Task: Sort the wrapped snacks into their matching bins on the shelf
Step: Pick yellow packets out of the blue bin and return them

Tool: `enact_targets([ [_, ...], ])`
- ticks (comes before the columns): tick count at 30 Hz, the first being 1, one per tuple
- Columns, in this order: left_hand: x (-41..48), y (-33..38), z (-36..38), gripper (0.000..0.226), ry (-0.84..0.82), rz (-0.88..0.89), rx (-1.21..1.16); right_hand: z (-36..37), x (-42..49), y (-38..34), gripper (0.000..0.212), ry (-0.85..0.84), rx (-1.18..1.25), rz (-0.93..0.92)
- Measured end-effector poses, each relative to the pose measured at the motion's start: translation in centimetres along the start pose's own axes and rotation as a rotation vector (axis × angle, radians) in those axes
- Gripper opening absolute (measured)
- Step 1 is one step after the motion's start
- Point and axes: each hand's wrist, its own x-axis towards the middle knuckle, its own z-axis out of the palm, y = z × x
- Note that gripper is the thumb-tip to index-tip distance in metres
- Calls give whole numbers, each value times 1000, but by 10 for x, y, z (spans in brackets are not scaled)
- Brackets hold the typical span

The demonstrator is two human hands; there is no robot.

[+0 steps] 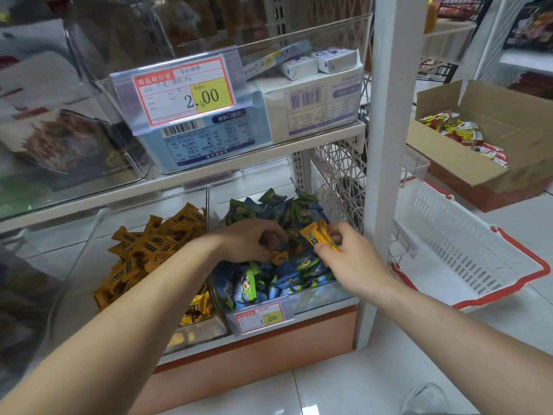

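Observation:
Two clear bins sit side by side on the lowest shelf. The left bin (89, 235) holds several orange wrapped snacks (143, 250). The right bin (299, 301) is filled with blue and green wrapped snacks (287, 277). Both my hands are over the right bin. My right hand (350, 259) pinches a few orange wrapped snacks (317, 236) above the blue and green pile. My left hand (251, 241) curls its fingers down into that pile, touching a small orange wrapper (279, 257) at its fingertips; its grip there is hidden.
A white shelf post (386, 145) stands right of the bins. A white basket with red rim (466, 253) lies on the floor beyond it, and an open cardboard box (484, 136) holds red and yellow packets. Boxes fill the upper shelf bin (209, 133).

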Motion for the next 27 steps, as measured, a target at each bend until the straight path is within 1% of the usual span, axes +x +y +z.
enact_targets([
  [6, 15, 15, 11, 52, -79, -56, 185, 0, 1, 0, 21, -1, -19, -6],
  [7, 18, 16, 14, 49, -68, -58, 233, 0, 1, 0, 21, -3, -14, -4],
  [9, 19, 15, 16, 36, -2, -31, 288, 0, 1, 0, 21, -2, -6, 0],
  [10, 18, 13, 16, 28, 38, -10, 257, 0, 1, 0, 21, 1, -1, 0],
  [12, 12, 8, 12, 12, 125, 23, 116, 0, 2, 0, 21, 6, 11, 1],
  [13, 9, 4, 10, 9, 170, 31, 76, 0, 2, 0, 21, 7, 21, 3],
  [15, 2, 0, 5, 12, 209, 20, 87, 1, 3, -1, 22, 12, 48, 14],
  [18, 0, 3, 7, 18, 151, -18, 116, 2, 4, -2, 21, 15, 65, 31],
  [22, 9, 19, 17, 16, 95, -63, 225, 3, 3, -2, 18, 12, 69, 25],
  [25, 13, 27, 22, 14, 152, -48, 340, 2, 3, -3, 17, 3, 74, 24],
  [27, 11, 27, 21, 11, 227, -29, 345, 2, 4, -3, 17, 6, 79, 29],
])
